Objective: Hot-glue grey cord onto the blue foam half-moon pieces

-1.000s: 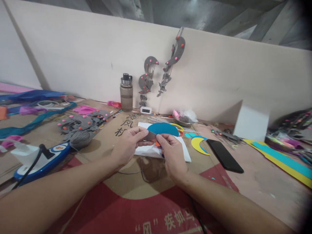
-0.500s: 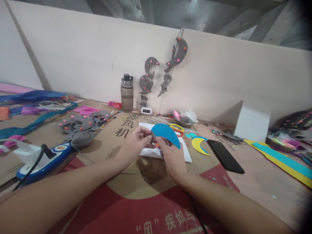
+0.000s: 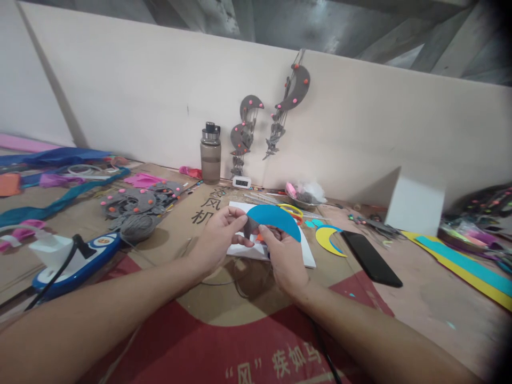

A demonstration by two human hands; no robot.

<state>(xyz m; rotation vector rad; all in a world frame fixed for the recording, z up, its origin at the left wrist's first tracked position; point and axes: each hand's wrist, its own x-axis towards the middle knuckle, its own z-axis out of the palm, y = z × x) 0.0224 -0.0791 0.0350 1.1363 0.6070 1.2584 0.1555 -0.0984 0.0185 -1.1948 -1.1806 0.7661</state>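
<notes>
Grey piece: small and flat, above the white board (image 3: 304, 257), its left part pinched; material (image 3: 250, 227) too indistinct to name.
Left hand (image 3: 224, 230): over the left part of the white board, thumb and fingers closed on the grey piece.
Right hand (image 3: 286, 260): over the right part of the white board, fingers curled, thumb beside the grey piece; whether it grips anything cannot be told.
Blue piece (image 3: 272, 215): round-edged, above or upon the white board, behind the right fingers; contact unclear.
Orange bit (image 3: 260, 237): above the white board, near the right thumb, partly hidden.
Yellow crescent (image 3: 327, 244): just right of the white board, with blue showing along one edge.
Phone (image 3: 372, 260): black, right of the white board, beyond the yellow crescent.
Bottle (image 3: 210, 160): upright, behind the white board and to its left.
Digital clock (image 3: 241, 182): behind the white board.
Bowl (image 3: 306, 201): behind the white board, to its right, with pink, grey and white contents.
Yarn ball (image 3: 138, 228): grey, left of the white board, well apart.
Power strip (image 3: 82, 265): blue-edged, farther left of the white board, nearer the viewer.
</notes>
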